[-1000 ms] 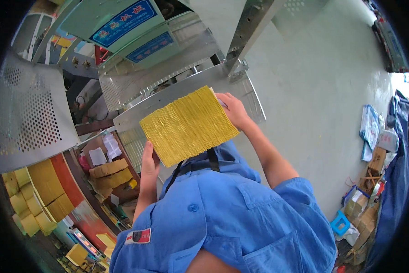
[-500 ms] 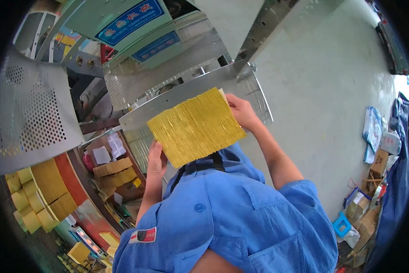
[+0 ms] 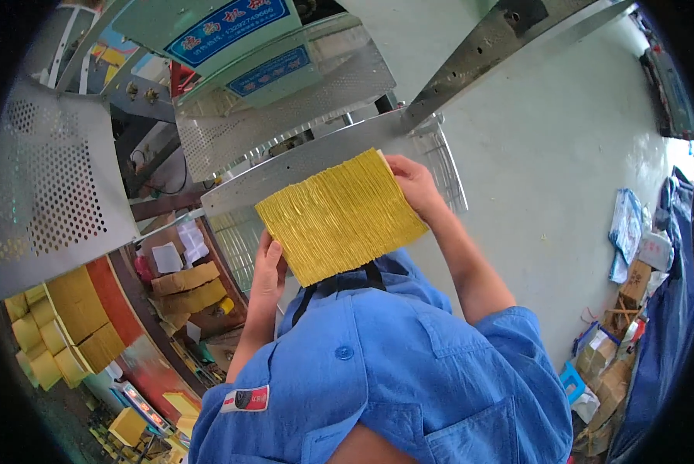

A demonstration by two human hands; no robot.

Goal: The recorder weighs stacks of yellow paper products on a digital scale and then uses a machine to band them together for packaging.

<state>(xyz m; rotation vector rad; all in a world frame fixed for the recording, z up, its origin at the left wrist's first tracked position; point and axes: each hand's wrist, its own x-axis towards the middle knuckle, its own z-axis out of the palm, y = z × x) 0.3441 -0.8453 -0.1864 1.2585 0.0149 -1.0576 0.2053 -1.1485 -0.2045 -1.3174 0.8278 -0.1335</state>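
A block of yellow pleated paper (image 3: pixel 343 218), its folds packed tightly side by side, is held in front of my waist. My left hand (image 3: pixel 268 271) grips its left end, with the thumb up along the edge. At the far right corner my right hand (image 3: pixel 415 185) is closed on the other end; most of its fingers are hidden behind the block. Beyond and partly beneath the block lies a metal machine tray (image 3: pixel 246 179).
A machine with a clear guard (image 3: pixel 308 85) stands ahead. A perforated metal panel (image 3: pixel 49 185) is at the left. Below it, yellow rolls (image 3: pixel 42 332) and pleated stacks (image 3: pixel 92 317) sit beside a bin of cardboard scraps (image 3: pixel 188 286). Boxes (image 3: pixel 606 363) and a blue tarp (image 3: pixel 660 332) line the right.
The pleated paper block has shifted slightly to the right with both hands still on it. The surroundings have shifted a little in view.
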